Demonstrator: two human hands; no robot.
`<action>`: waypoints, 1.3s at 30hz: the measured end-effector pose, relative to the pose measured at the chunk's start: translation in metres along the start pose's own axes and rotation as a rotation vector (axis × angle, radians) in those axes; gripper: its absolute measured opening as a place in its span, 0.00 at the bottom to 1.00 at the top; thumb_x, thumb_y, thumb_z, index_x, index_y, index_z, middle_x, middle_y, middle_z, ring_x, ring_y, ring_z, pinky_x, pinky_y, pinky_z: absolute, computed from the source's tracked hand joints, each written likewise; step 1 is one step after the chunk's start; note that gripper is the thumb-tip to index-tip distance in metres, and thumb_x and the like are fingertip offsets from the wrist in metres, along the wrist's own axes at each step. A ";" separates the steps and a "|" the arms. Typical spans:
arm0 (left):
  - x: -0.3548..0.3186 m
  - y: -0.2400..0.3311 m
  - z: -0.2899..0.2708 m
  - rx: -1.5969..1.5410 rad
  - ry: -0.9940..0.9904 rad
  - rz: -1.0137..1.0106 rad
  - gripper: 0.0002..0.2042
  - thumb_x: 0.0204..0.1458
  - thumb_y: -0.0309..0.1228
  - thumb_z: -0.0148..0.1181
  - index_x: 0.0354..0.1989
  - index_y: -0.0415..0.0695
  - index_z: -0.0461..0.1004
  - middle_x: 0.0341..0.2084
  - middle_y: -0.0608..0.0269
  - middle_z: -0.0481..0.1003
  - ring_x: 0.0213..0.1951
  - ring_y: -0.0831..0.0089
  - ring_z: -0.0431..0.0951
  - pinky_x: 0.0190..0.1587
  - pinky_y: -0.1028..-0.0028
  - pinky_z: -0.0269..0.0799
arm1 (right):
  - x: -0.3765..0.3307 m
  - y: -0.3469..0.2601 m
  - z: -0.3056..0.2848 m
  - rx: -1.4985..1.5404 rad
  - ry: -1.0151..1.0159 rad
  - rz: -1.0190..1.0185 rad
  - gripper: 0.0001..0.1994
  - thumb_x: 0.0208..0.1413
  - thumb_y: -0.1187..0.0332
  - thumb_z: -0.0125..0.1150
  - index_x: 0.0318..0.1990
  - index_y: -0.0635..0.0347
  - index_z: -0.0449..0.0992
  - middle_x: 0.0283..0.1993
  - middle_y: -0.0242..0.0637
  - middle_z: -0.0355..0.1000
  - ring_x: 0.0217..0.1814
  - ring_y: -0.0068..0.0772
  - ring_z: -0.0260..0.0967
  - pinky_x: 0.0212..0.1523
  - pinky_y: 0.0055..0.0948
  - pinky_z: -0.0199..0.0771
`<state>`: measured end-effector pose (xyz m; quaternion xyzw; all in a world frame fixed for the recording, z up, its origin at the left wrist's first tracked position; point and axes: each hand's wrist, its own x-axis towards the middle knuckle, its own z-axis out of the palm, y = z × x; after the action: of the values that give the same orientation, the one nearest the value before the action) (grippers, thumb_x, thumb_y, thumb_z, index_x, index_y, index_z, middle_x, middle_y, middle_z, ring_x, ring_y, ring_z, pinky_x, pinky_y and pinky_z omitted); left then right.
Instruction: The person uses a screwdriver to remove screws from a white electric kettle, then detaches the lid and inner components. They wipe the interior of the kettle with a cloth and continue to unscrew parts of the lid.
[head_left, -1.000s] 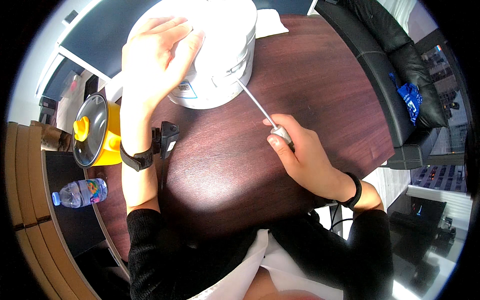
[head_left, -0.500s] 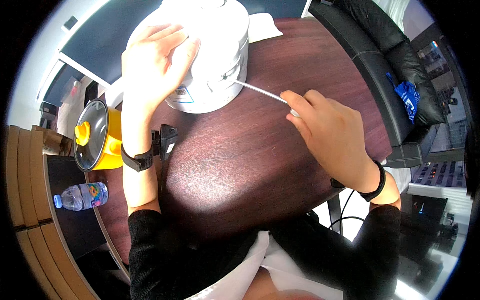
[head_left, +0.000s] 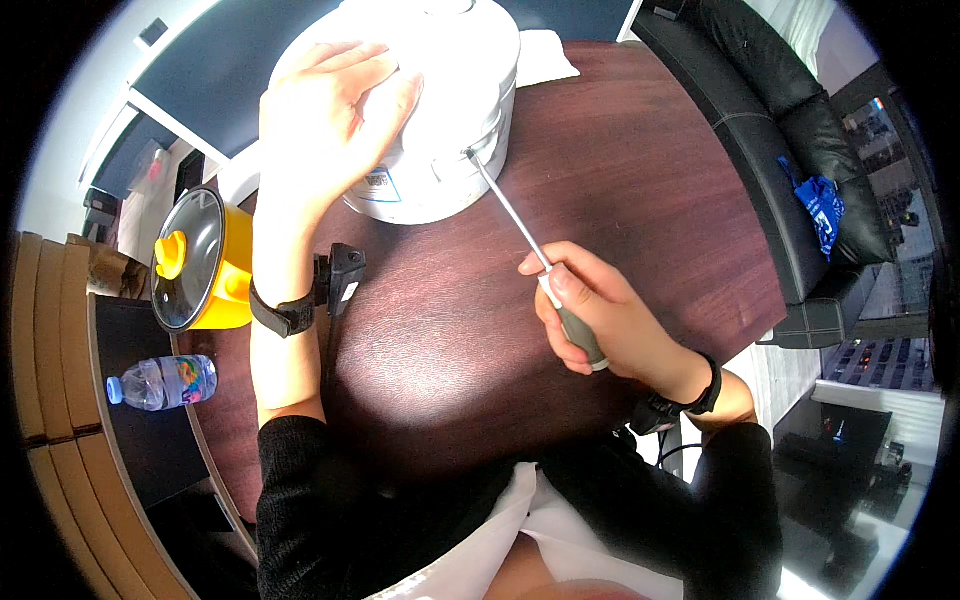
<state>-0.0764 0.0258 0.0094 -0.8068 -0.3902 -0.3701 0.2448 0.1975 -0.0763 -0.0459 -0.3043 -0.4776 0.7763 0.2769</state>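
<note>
A white round cooker (head_left: 455,110) stands on the dark brown table (head_left: 640,170). My left hand (head_left: 330,125) lies flat on its top with fingers spread, pressing on it. My right hand (head_left: 600,315) grips the grey handle of a screwdriver (head_left: 520,225). The thin metal shaft slants up and left, and its tip touches the cooker's side near a metal fitting (head_left: 478,148). Both wrists wear black bands.
A yellow pot with a dark glass lid (head_left: 200,260) stands at the table's left edge. A black plug (head_left: 343,275) lies beside my left wrist. A plastic water bottle (head_left: 160,382) lies lower left. A black sofa (head_left: 800,130) with a blue item lines the right.
My right hand drew back toward me, regripped the screwdriver by its handle and set the tip against the cooker's side. The left hand stayed on the cooker's top.
</note>
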 end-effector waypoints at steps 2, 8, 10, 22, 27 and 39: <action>0.001 0.001 0.000 0.005 -0.004 -0.001 0.16 0.51 0.43 0.59 0.30 0.42 0.82 0.35 0.54 0.81 0.43 0.60 0.80 0.49 0.66 0.73 | 0.002 0.010 0.005 -0.020 -0.007 -0.049 0.12 0.68 0.67 0.37 0.52 0.62 0.62 0.28 0.32 0.63 0.14 0.16 0.60 0.12 0.16 0.59; 0.001 0.001 -0.001 0.001 -0.021 -0.001 0.16 0.51 0.43 0.58 0.31 0.42 0.82 0.35 0.54 0.81 0.43 0.59 0.80 0.49 0.66 0.73 | 0.008 0.018 0.013 -0.210 0.042 -0.073 0.10 0.67 0.68 0.40 0.51 0.62 0.61 0.27 0.35 0.65 0.16 0.23 0.63 0.16 0.22 0.65; 0.002 0.002 -0.002 -0.003 -0.030 -0.005 0.16 0.51 0.43 0.58 0.31 0.42 0.82 0.35 0.53 0.81 0.43 0.59 0.80 0.49 0.66 0.73 | 0.010 0.021 0.006 -0.589 0.151 -0.217 0.10 0.66 0.68 0.45 0.50 0.61 0.63 0.29 0.38 0.68 0.18 0.30 0.67 0.19 0.26 0.68; 0.000 0.002 -0.001 0.027 0.013 -0.010 0.15 0.50 0.42 0.58 0.29 0.42 0.82 0.34 0.52 0.81 0.42 0.58 0.80 0.48 0.65 0.73 | -0.003 -0.031 -0.013 -1.539 0.376 -0.486 0.12 0.60 0.64 0.55 0.48 0.56 0.69 0.29 0.35 0.71 0.22 0.31 0.71 0.22 0.26 0.69; 0.002 0.001 0.000 0.009 0.014 0.000 0.15 0.50 0.42 0.59 0.29 0.41 0.82 0.35 0.52 0.81 0.42 0.59 0.80 0.48 0.65 0.73 | 0.001 -0.013 -0.013 -0.523 0.059 -0.132 0.10 0.65 0.66 0.47 0.49 0.59 0.66 0.24 0.31 0.64 0.17 0.21 0.65 0.16 0.20 0.64; 0.002 0.003 0.002 0.038 0.021 0.024 0.16 0.51 0.42 0.58 0.29 0.41 0.82 0.34 0.51 0.81 0.41 0.59 0.80 0.48 0.66 0.73 | 0.009 0.019 0.008 -0.149 0.011 -0.093 0.10 0.69 0.65 0.37 0.50 0.60 0.62 0.25 0.30 0.60 0.13 0.16 0.57 0.13 0.18 0.59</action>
<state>-0.0725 0.0262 0.0097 -0.8028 -0.3848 -0.3679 0.2686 0.1831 -0.0819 -0.0620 -0.3058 -0.5461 0.7233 0.2919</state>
